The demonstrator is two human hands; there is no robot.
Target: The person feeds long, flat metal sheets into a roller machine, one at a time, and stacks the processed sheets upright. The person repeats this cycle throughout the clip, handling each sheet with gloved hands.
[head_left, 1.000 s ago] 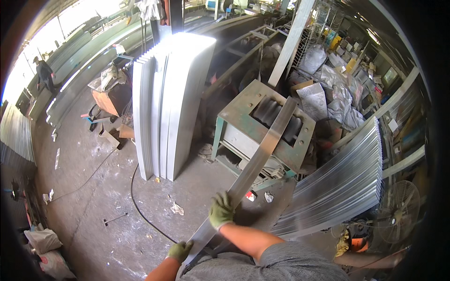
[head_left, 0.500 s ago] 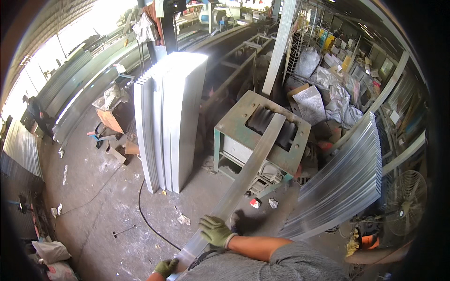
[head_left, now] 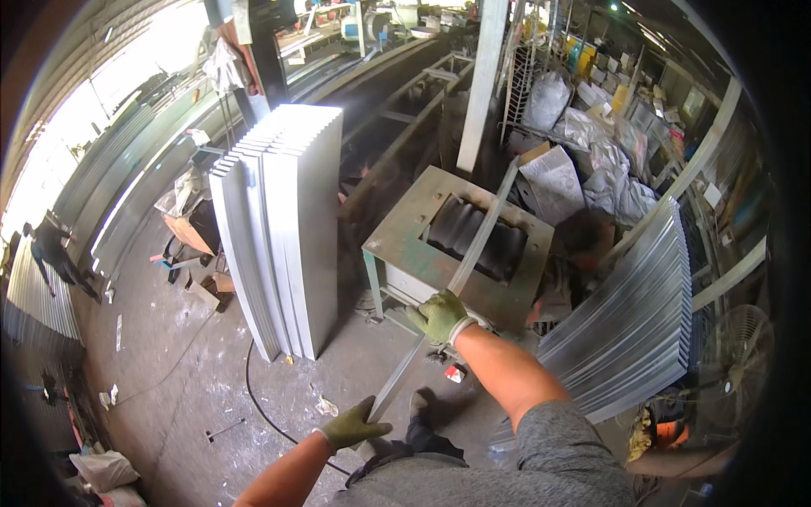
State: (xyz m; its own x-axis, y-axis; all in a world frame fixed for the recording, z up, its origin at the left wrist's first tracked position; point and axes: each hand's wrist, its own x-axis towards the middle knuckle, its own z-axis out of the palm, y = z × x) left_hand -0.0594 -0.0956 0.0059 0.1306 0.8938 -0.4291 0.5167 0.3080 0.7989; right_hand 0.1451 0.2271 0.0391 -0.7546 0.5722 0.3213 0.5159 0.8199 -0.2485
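A long, straight metal strip (head_left: 481, 245) slants across the top of a green-framed machine (head_left: 404, 221) with dark rollers (head_left: 473, 241) in its opening. Its narrow side faces up. My right hand (head_left: 441, 317), in a green glove, is closed around the strip just in front of the machine. Lower and to the left, my gloved left hand (head_left: 351, 424) grips the near end, thumb on one side. The far end reaches beyond the rollers, beside a silvery box (head_left: 553, 179).
Upright metal strips stand stacked (head_left: 283, 237) left of the machine. More strips lean in a fanned stack (head_left: 625, 317) at right, near a fan (head_left: 743, 355). A black cable (head_left: 251, 380) crosses the floor. Another person (head_left: 55, 253) is at far left; someone's arm (head_left: 676, 460) shows lower right.
The strip has turned from its broad face onto its narrow side and shifted forward. My right hand has moved up it toward the machine; my left hand has moved up and right.
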